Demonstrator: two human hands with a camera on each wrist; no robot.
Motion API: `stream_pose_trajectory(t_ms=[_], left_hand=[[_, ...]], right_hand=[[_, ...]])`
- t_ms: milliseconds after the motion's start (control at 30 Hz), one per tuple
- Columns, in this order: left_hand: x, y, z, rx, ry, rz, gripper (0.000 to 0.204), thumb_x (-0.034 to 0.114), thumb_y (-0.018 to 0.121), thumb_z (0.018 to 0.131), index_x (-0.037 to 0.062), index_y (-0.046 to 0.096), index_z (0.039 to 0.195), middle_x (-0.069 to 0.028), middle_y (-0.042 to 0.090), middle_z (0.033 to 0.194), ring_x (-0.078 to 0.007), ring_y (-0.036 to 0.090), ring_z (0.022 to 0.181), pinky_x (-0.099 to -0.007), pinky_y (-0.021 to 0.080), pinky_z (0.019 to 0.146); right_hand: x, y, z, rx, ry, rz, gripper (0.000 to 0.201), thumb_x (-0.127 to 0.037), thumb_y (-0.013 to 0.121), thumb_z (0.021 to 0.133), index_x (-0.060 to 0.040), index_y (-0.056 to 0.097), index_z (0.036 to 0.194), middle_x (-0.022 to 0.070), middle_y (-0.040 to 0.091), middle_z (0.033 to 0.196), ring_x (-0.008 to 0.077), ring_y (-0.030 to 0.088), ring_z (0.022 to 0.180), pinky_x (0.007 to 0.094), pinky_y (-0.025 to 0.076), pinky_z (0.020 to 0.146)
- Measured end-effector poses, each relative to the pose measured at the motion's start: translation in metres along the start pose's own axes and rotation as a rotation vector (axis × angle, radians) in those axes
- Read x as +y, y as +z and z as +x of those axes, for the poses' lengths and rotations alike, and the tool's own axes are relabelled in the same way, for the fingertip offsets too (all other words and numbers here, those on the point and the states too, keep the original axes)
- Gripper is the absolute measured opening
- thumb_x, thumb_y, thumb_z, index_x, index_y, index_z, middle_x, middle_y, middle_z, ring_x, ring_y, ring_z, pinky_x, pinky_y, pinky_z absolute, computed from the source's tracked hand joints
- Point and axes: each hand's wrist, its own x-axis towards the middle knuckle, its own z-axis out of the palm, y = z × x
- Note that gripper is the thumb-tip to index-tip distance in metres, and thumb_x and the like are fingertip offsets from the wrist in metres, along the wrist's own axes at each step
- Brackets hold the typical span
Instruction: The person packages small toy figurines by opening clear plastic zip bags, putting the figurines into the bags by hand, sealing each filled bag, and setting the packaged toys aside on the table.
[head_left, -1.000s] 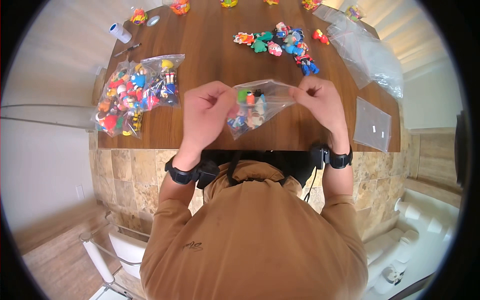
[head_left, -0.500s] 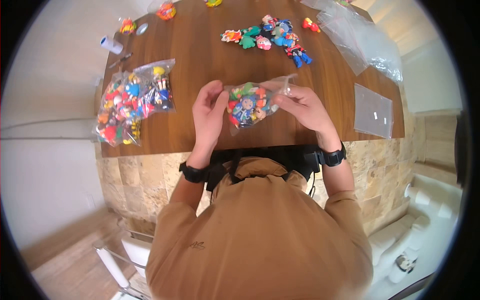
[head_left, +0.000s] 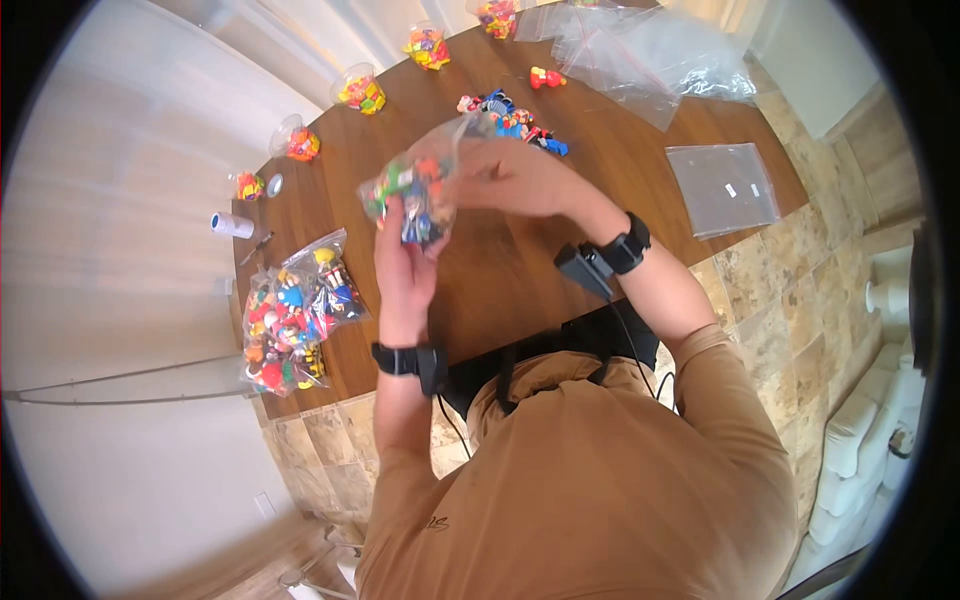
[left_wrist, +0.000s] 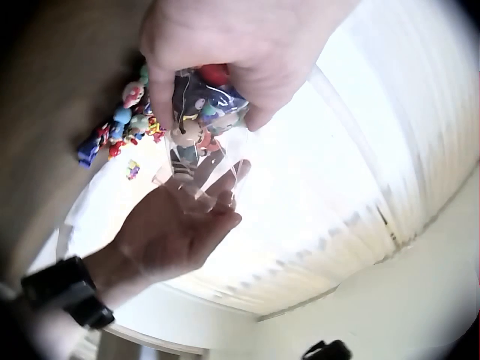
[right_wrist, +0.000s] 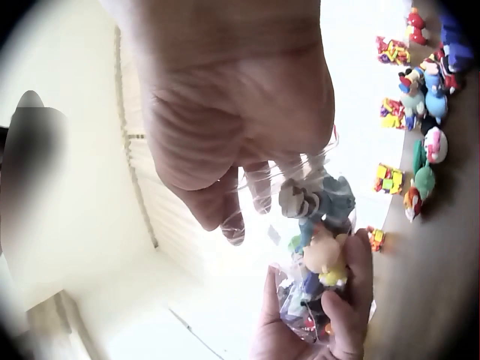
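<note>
A clear plastic bag (head_left: 412,190) packed with colourful toy figures is held up over the table. My left hand (head_left: 405,275) grips its filled lower part, thumb on one side and fingers on the other, as the right wrist view shows. At the bag's loose upper end is my right hand (head_left: 515,178). In the left wrist view the right hand's fingers (left_wrist: 217,184) stretch out against the crinkled plastic. A grey-and-white figure (right_wrist: 300,201) shows through the bag near the right hand.
Filled bags of figures (head_left: 295,325) lie at the left edge, near a white roll (head_left: 232,225) and a pen (head_left: 258,247). Loose figures (head_left: 515,120) sit beyond my hands. Candy cups (head_left: 362,92) line the far edge. Clear bags (head_left: 630,65) and a flat bag (head_left: 720,190) lie right.
The bag, first stretched by its top between both hands, is now raised and further left, with my left hand round its filled part. My right arm has swung left across the table.
</note>
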Motion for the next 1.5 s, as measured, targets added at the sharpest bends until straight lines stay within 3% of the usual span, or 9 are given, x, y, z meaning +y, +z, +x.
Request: stream_pose_trajectory(t_ms=[133, 200, 500, 933, 1033, 1167, 1300, 1367, 1500], left_hand=[[0.023, 0.038, 0.066, -0.047, 0.289, 0.634, 0.028, 0.023, 0.064, 0.096, 0.0068, 0.062, 0.119, -0.0038, 0.069, 0.105, -0.0118, 0.066, 0.085, -0.0293, 0.053, 0.075], [0.033, 0.064, 0.083, -0.076, 0.339, 0.765, 0.027, 0.022, 0.067, 0.093, 0.0051, 0.065, 0.113, -0.003, 0.07, 0.102, -0.0105, 0.065, 0.085, -0.028, 0.052, 0.075], [0.051, 0.117, 0.124, -0.237, 0.513, 1.431, 0.042, 0.04, 0.072, 0.086, -0.0003, 0.072, 0.098, -0.0093, 0.072, 0.08, -0.0171, 0.066, 0.074, -0.0321, 0.052, 0.07], [0.018, 0.042, 0.19, -0.113, 0.395, 1.361, 0.048, 0.042, 0.051, 0.097, -0.0026, 0.068, 0.09, -0.0165, 0.068, 0.077, -0.026, 0.066, 0.075, -0.0344, 0.049, 0.072], [0.019, 0.038, 0.184, -0.09, 0.435, 1.364, 0.041, 0.035, 0.051, 0.096, -0.0013, 0.068, 0.087, -0.0173, 0.066, 0.076, -0.027, 0.066, 0.073, -0.0355, 0.048, 0.07], [0.036, 0.066, 0.163, -0.092, 0.456, 1.537, 0.039, 0.032, 0.051, 0.097, -0.0007, 0.068, 0.085, -0.0193, 0.066, 0.079, -0.0296, 0.065, 0.074, -0.0377, 0.048, 0.071], [0.051, 0.095, 0.154, -0.097, 0.772, 1.618, 0.043, 0.036, 0.048, 0.099, 0.0003, 0.069, 0.086, -0.0236, 0.065, 0.09, -0.0401, 0.063, 0.08, -0.0447, 0.048, 0.076], [0.053, 0.106, 0.155, -0.133, 1.017, 1.887, 0.048, 0.039, 0.046, 0.101, -0.0002, 0.068, 0.083, -0.0199, 0.065, 0.072, -0.0379, 0.063, 0.069, -0.0434, 0.049, 0.068], [0.066, 0.147, 0.133, -0.088, 0.795, 1.964, 0.046, 0.04, 0.043, 0.101, 0.0053, 0.071, 0.088, -0.0224, 0.068, 0.085, -0.0421, 0.064, 0.085, -0.0485, 0.05, 0.078]], right_hand=[[0.045, -0.015, 0.007, 0.292, -0.042, 0.53, 0.024, -0.022, 0.065, 0.095, -0.0004, 0.072, 0.102, 0.0025, 0.07, 0.104, 0.0103, 0.06, 0.096, 0.0274, 0.047, 0.084], [0.061, -0.016, 0.005, 0.519, 0.218, 0.84, 0.021, -0.018, 0.065, 0.093, -0.0013, 0.071, 0.104, 0.0045, 0.07, 0.109, 0.0095, 0.061, 0.095, 0.0264, 0.049, 0.082], [0.098, -0.003, -0.002, 0.78, 0.271, 0.885, 0.009, -0.013, 0.064, 0.092, -0.0055, 0.068, 0.094, -0.0008, 0.066, 0.084, 0.0064, 0.055, 0.074, 0.0233, 0.039, 0.065], [0.125, 0.008, -0.008, 0.723, 0.344, 0.415, 0.021, -0.017, 0.066, 0.09, 0.0015, 0.072, 0.099, 0.0063, 0.067, 0.096, 0.0091, 0.058, 0.091, 0.0256, 0.045, 0.082], [0.133, 0.011, -0.005, 0.75, 0.279, 0.236, 0.024, -0.022, 0.066, 0.087, 0.0001, 0.071, 0.094, 0.0064, 0.066, 0.074, 0.013, 0.061, 0.07, 0.0308, 0.047, 0.066], [0.133, 0.011, -0.003, 0.763, 0.303, 0.276, 0.023, -0.023, 0.065, 0.087, -0.0002, 0.07, 0.091, 0.0049, 0.064, 0.07, 0.0123, 0.059, 0.066, 0.031, 0.046, 0.063], [0.131, 0.011, 0.002, 0.766, 0.333, 0.351, 0.023, -0.023, 0.065, 0.088, -0.0004, 0.069, 0.086, 0.0039, 0.062, 0.067, 0.0118, 0.058, 0.063, 0.0314, 0.045, 0.061], [0.13, 0.012, 0.004, 0.775, 0.335, 0.357, 0.023, -0.023, 0.065, 0.088, -0.0005, 0.068, 0.086, 0.0038, 0.061, 0.067, 0.0113, 0.057, 0.063, 0.0314, 0.044, 0.061], [0.135, 0.006, 0.004, 0.79, 0.324, 0.349, 0.024, -0.024, 0.064, 0.09, -0.001, 0.068, 0.084, 0.0034, 0.06, 0.068, 0.0103, 0.054, 0.065, 0.0309, 0.043, 0.062]])
